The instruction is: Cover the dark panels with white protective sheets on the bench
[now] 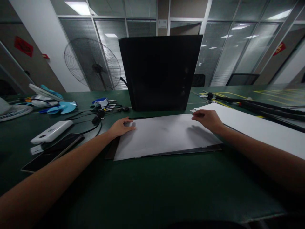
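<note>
A: Start closest. What's there?
B: Dark green surface (152, 187). Two forearms reach in over it, one from each side.
A: Between them?
B: White sheet (164, 136), wider than deep, laid over a dark board (214, 148). The two are a little out of line; the board shows along the near edge.
A: Left of that?
B: Dark phone (54, 151) beside the left forearm, white power bank (51, 131) just past it.
A: Hands?
B: Left hand (122, 128) at the sheet's far left corner, fingers spread, thumb apart from forefinger, tip over the paper. Right hand (209, 120) by the far right corner, thumb and forefinger drawn together, shadow on the paper below. Whether paper is caught in those fingers, I cannot tell.
A: Right side?
B: Long white panel (257, 128) beyond the right forearm, running out of view. Black cables (269, 109) past it.
A: Farther out?
B: Large black upright panel (160, 73), just beyond the sheet. Pale-blue plastic pieces (64, 107) well off to its left.
A: Background?
B: Wire-caged fan (97, 67), then glass partitions with blinds (219, 60).
</note>
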Motion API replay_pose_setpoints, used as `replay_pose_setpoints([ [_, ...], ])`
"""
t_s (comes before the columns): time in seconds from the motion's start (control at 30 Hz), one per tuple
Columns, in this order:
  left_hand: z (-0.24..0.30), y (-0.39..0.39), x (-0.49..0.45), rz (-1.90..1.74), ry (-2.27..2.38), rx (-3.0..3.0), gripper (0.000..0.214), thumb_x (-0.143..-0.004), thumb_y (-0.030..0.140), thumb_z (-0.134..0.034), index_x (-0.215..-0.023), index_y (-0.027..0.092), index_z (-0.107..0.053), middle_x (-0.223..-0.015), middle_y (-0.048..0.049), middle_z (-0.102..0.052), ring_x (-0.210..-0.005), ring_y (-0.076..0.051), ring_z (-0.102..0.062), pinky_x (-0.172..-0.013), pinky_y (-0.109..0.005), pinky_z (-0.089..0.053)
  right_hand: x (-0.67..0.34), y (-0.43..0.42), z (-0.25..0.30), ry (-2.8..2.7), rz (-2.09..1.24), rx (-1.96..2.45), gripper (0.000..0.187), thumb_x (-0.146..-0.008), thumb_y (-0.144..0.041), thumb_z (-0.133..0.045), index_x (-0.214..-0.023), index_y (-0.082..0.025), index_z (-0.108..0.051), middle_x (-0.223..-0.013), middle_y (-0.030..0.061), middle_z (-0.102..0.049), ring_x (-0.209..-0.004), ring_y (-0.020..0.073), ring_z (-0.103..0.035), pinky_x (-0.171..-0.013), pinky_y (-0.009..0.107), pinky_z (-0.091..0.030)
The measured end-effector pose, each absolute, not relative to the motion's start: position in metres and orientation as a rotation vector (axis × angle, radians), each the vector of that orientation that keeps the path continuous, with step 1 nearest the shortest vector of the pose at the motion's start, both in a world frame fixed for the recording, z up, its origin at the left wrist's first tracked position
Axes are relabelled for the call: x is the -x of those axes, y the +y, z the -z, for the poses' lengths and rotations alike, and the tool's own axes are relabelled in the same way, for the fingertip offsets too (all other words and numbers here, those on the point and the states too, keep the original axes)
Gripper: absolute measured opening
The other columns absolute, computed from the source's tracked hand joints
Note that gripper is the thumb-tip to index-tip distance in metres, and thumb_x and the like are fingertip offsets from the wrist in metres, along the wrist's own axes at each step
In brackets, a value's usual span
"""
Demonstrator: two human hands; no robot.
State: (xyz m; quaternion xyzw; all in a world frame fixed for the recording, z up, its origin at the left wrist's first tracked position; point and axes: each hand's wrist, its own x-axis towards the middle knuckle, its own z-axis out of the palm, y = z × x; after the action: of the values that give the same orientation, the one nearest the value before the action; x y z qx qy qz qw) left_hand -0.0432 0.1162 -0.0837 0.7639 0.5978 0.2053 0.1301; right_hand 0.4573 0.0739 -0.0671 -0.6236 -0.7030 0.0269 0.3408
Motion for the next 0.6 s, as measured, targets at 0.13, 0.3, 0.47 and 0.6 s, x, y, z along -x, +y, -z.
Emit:
replay_pose_setpoints([
  [0.13,0.084,0.122,0.05,-0.595,1.744,-2.25,0.071,-0.078,0.065,-0.075,-0.133,0.02,-0.073,-0.164,-0.0116,-0.048,-0.141,-0.033,-0.058,-0.119,-0.038,-0.042,-0.508,0.095,0.076,-1.825,0.051,1.936,0.028,-0.09,-0.038,-0.065,-0.108,-0.023,-0.079,-0.102,0.0072,-0.08,-0.095,0.0269,-0.074,-0.09,0.037,-0.055],
  [0.3,0.09,0.128,0.052,-0.641,1.738,-2.27,0.068,-0.078,0.064,-0.073,-0.132,0.022,-0.073,-0.16,-0.009,-0.053,-0.137,-0.031,-0.062,-0.117,-0.039,-0.046,-0.523,0.099,0.08,-1.837,0.111,2.077,0.034,-0.092,-0.037,-0.058,-0.116,-0.023,-0.078,-0.108,0.0107,-0.079,-0.098,0.0304,-0.073,-0.088,0.04,-0.054],
  [0.47,0.088,0.124,0.046,-0.627,1.743,-2.289,0.063,-0.081,0.057,-0.07,-0.133,0.023,-0.073,-0.161,-0.0085,-0.053,-0.138,-0.03,-0.061,-0.118,-0.039,-0.046,-0.512,0.099,0.082,-1.931,0.158,2.082,0.036,-0.092,-0.037,-0.056,-0.117,-0.025,-0.079,-0.108,0.0108,-0.079,-0.097,0.0309,-0.072,-0.087,0.042,-0.054],
  [0.6,0.086,0.121,0.042,-0.632,1.745,-2.298,0.06,-0.082,0.054,-0.068,-0.134,0.023,-0.072,-0.161,-0.0085,-0.053,-0.141,-0.028,-0.058,-0.121,-0.039,-0.043,-0.503,0.097,0.083,-1.974,0.185,2.078,0.036,-0.09,-0.034,-0.055,-0.116,-0.024,-0.079,-0.112,0.0128,-0.077,-0.098,0.032,-0.07,-0.087,0.044,-0.053],
])
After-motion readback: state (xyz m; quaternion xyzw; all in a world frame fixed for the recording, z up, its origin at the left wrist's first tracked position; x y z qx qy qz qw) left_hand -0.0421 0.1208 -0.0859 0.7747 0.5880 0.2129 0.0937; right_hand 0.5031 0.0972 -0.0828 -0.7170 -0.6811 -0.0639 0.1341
